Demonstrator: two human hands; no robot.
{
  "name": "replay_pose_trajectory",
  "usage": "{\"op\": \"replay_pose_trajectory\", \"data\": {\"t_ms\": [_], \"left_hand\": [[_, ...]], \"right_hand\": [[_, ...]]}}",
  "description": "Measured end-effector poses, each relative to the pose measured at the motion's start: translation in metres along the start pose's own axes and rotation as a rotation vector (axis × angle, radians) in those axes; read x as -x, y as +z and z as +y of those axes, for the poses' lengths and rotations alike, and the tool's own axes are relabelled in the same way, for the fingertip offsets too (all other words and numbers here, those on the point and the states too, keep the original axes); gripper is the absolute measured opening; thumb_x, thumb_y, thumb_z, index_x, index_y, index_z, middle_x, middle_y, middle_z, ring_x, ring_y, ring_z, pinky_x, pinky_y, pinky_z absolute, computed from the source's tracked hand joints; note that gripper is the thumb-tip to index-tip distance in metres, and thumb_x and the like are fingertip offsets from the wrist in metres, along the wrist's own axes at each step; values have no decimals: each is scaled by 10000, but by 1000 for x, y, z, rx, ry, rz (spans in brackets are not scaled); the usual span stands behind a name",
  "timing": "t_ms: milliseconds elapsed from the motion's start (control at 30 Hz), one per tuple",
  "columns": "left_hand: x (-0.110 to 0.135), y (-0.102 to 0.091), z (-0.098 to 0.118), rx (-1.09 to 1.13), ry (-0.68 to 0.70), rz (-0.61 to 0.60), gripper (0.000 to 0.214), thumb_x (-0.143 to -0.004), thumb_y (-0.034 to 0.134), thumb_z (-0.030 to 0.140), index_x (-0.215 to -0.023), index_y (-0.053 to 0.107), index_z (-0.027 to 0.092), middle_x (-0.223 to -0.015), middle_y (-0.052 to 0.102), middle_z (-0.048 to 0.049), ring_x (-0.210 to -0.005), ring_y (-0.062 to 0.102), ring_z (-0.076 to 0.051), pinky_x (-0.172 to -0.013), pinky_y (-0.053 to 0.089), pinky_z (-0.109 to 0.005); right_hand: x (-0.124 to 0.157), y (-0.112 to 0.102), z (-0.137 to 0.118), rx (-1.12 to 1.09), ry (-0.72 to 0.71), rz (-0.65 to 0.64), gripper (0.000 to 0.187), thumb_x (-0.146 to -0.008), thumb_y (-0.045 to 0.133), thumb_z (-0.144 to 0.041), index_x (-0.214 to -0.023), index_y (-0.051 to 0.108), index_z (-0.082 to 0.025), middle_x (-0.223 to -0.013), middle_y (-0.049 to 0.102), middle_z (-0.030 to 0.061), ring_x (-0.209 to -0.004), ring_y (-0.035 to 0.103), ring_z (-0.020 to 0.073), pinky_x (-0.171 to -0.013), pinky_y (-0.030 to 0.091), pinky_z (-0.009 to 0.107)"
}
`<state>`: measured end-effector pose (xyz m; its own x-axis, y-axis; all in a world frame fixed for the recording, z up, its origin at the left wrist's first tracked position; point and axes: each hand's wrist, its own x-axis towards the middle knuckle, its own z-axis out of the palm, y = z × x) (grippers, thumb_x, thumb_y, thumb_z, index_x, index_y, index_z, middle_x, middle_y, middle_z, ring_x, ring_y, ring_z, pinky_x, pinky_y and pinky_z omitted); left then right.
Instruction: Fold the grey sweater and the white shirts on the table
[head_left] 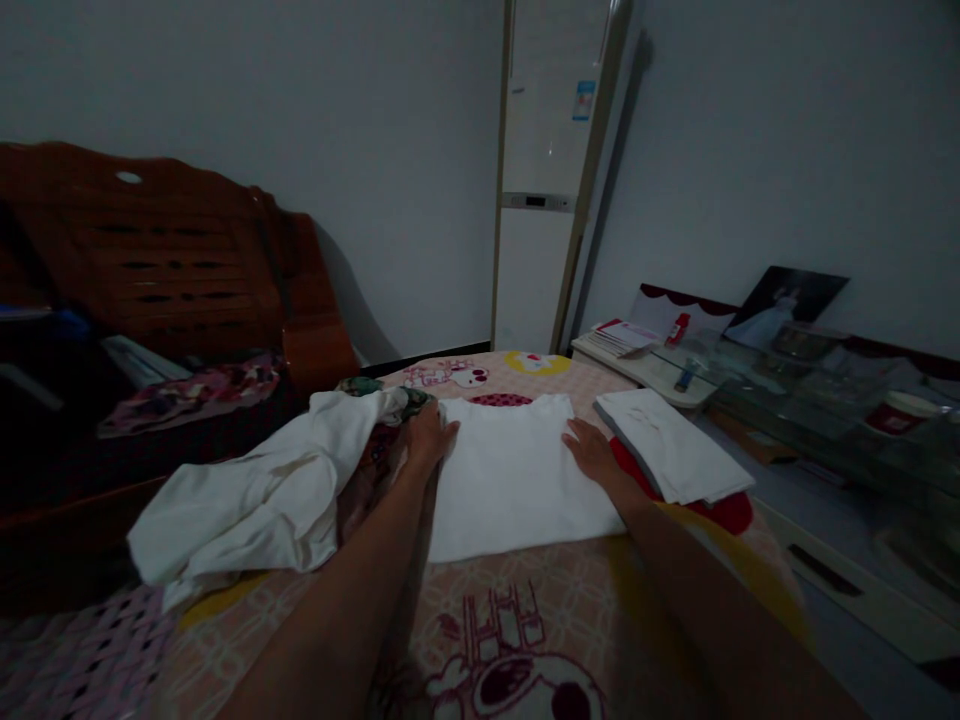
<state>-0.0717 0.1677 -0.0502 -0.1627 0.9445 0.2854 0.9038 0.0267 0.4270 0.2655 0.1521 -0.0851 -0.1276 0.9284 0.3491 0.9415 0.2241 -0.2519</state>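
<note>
A white garment [517, 480] lies spread flat on a pink patterned bedsheet [540, 610]. My left hand [429, 436] rests on its upper left edge, fingers curled over the cloth. My right hand [592, 452] lies flat on the garment's right edge with fingers stretched out. A crumpled pile of white clothes [255, 500] sits just left of my left arm. A folded white garment [671, 445] on top of a grey layer lies to the right of my right hand.
A dark wooden bench [165, 270] with cloth on it stands at left. A tall white air conditioner [551, 170] stands in the corner. At right, a glass-topped low table [810, 390] holds papers, a picture and small items.
</note>
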Motion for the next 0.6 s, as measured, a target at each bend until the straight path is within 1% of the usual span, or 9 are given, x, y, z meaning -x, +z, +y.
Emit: {"op": "replay_pose_trajectory", "data": {"t_ms": [100, 167, 233, 267, 367, 433, 467, 533, 600], "left_hand": [[-12, -4, -3, 72, -92, -67, 611, -806, 693, 375, -1338, 502, 142, -1307, 634, -178, -1193, 610, -289, -962, 450, -339], [-23, -6, -6, 125, -150, -102, 613, -749, 752, 372, -1280, 539, 151, -1227, 681, -147, -1108, 648, -263, -893, 466, -306], [-34, -7, -10, 200, -193, -151, 528, -696, 789, 338, -1155, 611, 148, -1117, 723, -114, -1008, 675, -238, -831, 474, -279], [-39, -7, -12, 250, -206, -184, 454, -673, 799, 316, -1067, 649, 147, -1043, 740, -94, -949, 684, -228, -796, 477, -267], [-47, -7, -17, 408, -239, -261, 253, -628, 805, 271, -827, 701, 155, -787, 732, -37, -786, 675, -209, -677, 470, -245], [-46, -6, -17, 494, -270, -273, 195, -619, 806, 262, -753, 709, 157, -683, 697, -15, -723, 654, -200, -615, 450, -235], [-45, -6, -16, 528, -283, -271, 183, -617, 806, 257, -739, 713, 157, -660, 686, -9, -704, 644, -194, -594, 440, -231], [-40, -7, -12, 594, -302, -254, 166, -616, 802, 235, -734, 719, 153, -644, 676, 0, -675, 628, -181, -569, 427, -224], [-36, -7, -7, 676, -326, -236, 145, -635, 779, 205, -755, 720, 150, -622, 658, 15, -634, 608, -163, -548, 417, -218]], "right_hand": [[-21, 2, 1, -99, 83, 39, 442, -940, 462, -310, -1312, 595, -113, -1373, 598, 177, -1296, 534, 280, -1130, 359, 440], [-35, 1, 3, -204, 122, 59, 423, -889, 539, -309, -1272, 623, -152, -1311, 648, 148, -1233, 579, 281, -1090, 398, 435], [-51, -2, 5, -344, 208, 66, 420, -794, 654, -286, -1202, 662, -190, -1208, 704, 103, -1145, 628, 270, -1038, 441, 414], [-59, -3, 7, -408, 265, 64, 445, -730, 712, -263, -1168, 677, -191, -1146, 725, 90, -1095, 650, 266, -1008, 462, 405], [-83, -5, 13, -521, 418, 63, 581, -551, 812, -165, -1118, 691, -128, -977, 747, 86, -955, 689, 260, -910, 514, 390], [-97, -4, 16, -572, 480, 75, 596, -491, 825, -122, -1072, 696, -95, -885, 744, 71, -879, 697, 243, -838, 540, 369], [-102, -3, 18, -605, 504, 79, 564, -472, 826, -108, -1023, 706, -94, -835, 738, 54, -837, 697, 230, -796, 550, 352], [-108, -1, 19, -673, 527, 76, 437, -444, 821, -91, -869, 720, -113, -712, 714, 11, -720, 685, 200, -684, 558, 313], [-111, -1, 18, -735, 501, 77, 288, -430, 816, -86, -685, 693, -136, -570, 659, -22, -575, 637, 170, -549, 528, 273]]}}
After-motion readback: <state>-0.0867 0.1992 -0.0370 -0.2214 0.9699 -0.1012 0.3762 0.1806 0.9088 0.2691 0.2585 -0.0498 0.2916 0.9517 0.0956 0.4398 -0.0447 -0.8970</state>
